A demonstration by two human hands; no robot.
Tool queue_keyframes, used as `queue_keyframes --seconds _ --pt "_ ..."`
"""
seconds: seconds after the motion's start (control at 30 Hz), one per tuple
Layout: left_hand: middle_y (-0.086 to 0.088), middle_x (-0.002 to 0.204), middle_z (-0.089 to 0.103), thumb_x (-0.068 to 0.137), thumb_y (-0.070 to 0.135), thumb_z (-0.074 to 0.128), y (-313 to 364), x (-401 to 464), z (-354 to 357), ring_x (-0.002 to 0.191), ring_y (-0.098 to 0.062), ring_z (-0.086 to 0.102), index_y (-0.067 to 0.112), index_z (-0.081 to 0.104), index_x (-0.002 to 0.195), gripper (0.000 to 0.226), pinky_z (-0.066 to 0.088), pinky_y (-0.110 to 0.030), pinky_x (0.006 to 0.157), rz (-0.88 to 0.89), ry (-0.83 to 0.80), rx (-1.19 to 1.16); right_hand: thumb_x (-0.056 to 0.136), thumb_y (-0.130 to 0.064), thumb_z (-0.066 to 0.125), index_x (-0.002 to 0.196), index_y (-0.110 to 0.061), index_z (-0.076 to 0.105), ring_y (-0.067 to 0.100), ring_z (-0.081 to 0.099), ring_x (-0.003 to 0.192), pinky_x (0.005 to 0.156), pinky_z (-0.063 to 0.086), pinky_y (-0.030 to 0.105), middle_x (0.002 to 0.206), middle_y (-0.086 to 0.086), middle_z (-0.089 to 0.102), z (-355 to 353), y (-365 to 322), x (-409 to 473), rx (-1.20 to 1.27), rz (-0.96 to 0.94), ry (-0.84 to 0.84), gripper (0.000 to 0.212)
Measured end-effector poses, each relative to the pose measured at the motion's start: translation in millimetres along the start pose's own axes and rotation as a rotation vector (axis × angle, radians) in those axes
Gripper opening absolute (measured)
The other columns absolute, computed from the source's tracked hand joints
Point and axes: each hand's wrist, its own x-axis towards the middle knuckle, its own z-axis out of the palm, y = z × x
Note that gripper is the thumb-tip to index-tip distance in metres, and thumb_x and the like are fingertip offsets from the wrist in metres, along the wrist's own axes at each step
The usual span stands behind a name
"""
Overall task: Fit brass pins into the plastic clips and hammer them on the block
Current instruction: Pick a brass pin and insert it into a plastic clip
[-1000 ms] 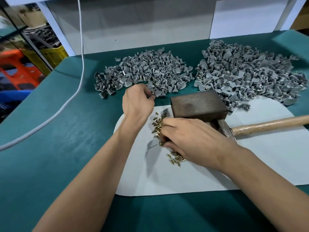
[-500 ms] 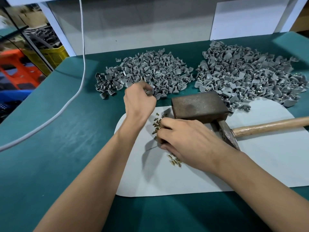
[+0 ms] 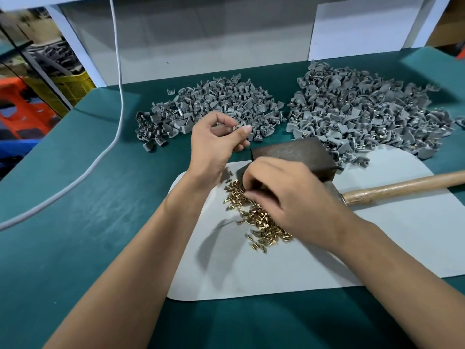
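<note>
My left hand [image 3: 216, 144] pinches one grey plastic clip [image 3: 237, 127] between thumb and fingers, just in front of the left pile of grey clips [image 3: 214, 107]. My right hand [image 3: 284, 197] lies over the scatter of small brass pins [image 3: 254, 215] on the pale grey mat [image 3: 276, 268], its fingertips curled down among them; whether a pin is pinched is hidden. A rusty brown metal block [image 3: 294, 152] stands just beyond my right hand. A hammer with a wooden handle [image 3: 402, 186] lies on the mat to the right, its head partly behind my right hand.
A second, larger pile of grey clips [image 3: 364, 112] lies at the back right. A white cable [image 3: 110, 137] runs down across the green table [image 3: 75, 222] at the left. White panels stand behind. Yellow and orange crates [image 3: 37, 96] sit beyond the left edge.
My left hand went to the left clip pile and lifted back with one clip pinched. My right hand shifted right on the pins, uncovering more of them.
</note>
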Motion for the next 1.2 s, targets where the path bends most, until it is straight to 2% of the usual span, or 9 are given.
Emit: queue_keyframes --seconds 0.13,0.27,0.33,0.4,0.53,0.7,0.93,1.07,1.2 --pt "-0.005 0.067 0.071 0.085 -0.003 0.077 5.7 -4.7 9.5 0.062 -0.016 0.067 0.006 0.068 0.09 0.014 0.056 -0.026 0.065 -0.005 -0.12 -0.096 0.09 -0.014 0.077 0.097 -0.009 0.073 0.012 0.065 0.087 0.081 0.055 0.032 0.093 -0.002 0.07 -12.5 19.1 -5.1 0.038 0.081 0.276 0.01" --pt "-0.014 0.09 0.076 0.091 -0.009 0.066 8.3 -8.4 14.8 0.076 -0.02 0.073 0.002 0.071 0.099 0.015 0.059 -0.025 0.075 -0.065 -0.232 -0.241 0.089 -0.011 0.077 0.1 -0.013 0.079 0.007 0.068 0.085 0.078 0.057 0.028 0.093 -0.006 0.073 -23.3 34.2 -7.3 0.112 0.23 0.438 0.011" --pt "-0.017 0.097 0.076 0.091 -0.012 0.064 8.4 -10.8 15.7 0.08 -0.021 0.074 0.0 0.071 0.104 0.019 0.059 -0.024 0.077 -0.073 -0.301 -0.28 0.091 -0.008 0.074 0.101 -0.017 0.079 0.004 0.067 0.076 0.072 0.054 0.023 0.089 -0.011 0.073 -26.2 38.6 -7.6 0.204 0.289 0.455 0.015" --pt "-0.017 0.102 0.076 0.089 -0.014 0.064 9.0 -13.1 16.3 0.085 -0.022 0.074 0.001 0.071 0.104 0.023 0.06 -0.024 0.079 -0.067 -0.379 -0.302 0.091 -0.006 0.073 0.101 -0.02 0.078 0.007 0.068 0.069 0.067 0.053 0.022 0.085 -0.014 0.072 -26.8 40.1 -8.1 0.273 0.333 0.461 0.018" --pt "-0.022 0.102 0.073 0.077 -0.006 0.074 9.7 -15.6 17.2 0.087 -0.028 0.075 -0.002 0.071 0.106 0.03 0.061 -0.027 0.08 -0.076 -0.47 -0.307 0.089 -0.007 0.075 0.105 -0.016 0.076 0.009 0.072 0.084 0.077 0.061 0.031 0.091 -0.009 0.074 -26.4 41.1 -8.1 0.238 0.352 0.509 0.018" --pt "-0.018 0.092 0.076 0.072 -0.001 0.078 6.5 -16.0 18.4 0.083 -0.028 0.076 -0.004 0.072 0.107 0.035 0.063 -0.03 0.079 -0.056 -0.509 -0.227 0.086 -0.01 0.079 0.105 -0.014 0.071 0.005 0.073 0.09 0.084 0.061 0.035 0.091 -0.01 0.075 -29.4 40.7 -7.6 0.113 0.322 0.574 0.022" --pt "-0.017 0.09 0.077 0.072 -0.002 0.081 5.0 -15.0 19.7 0.081 -0.025 0.076 0.0 0.076 0.104 0.032 0.062 -0.03 0.077 -0.04 -0.52 -0.216 0.082 -0.011 0.083 0.104 -0.015 0.066 -0.004 0.071 0.088 0.085 0.058 0.023 0.086 -0.013 0.074 -29.4 37.0 -6.8 0.037 0.312 0.554 0.029" --pt "-0.018 0.091 0.077 0.072 -0.002 0.081 6.3 -16.0 21.3 0.082 -0.026 0.076 -0.001 0.076 0.104 0.032 0.063 -0.031 0.077 -0.03 -0.523 -0.202 0.081 -0.009 0.083 0.102 -0.016 0.064 -0.002 0.072 0.085 0.082 0.058 0.021 0.084 -0.011 0.074 -29.6 36.3 -6.6 0.048 0.328 0.563 0.029" --pt "-0.017 0.087 0.077 0.069 -0.003 0.082 8.5 -17.8 23.5 0.079 -0.025 0.076 -0.002 0.076 0.1 0.032 0.063 -0.031 0.075 -0.008 -0.511 -0.174 0.08 -0.003 0.082 0.097 -0.014 0.06 0.002 0.07 0.082 0.074 0.053 0.012 0.081 -0.007 0.072 -28.8 36.3 -6.6 0.055 0.329 0.556 0.03"
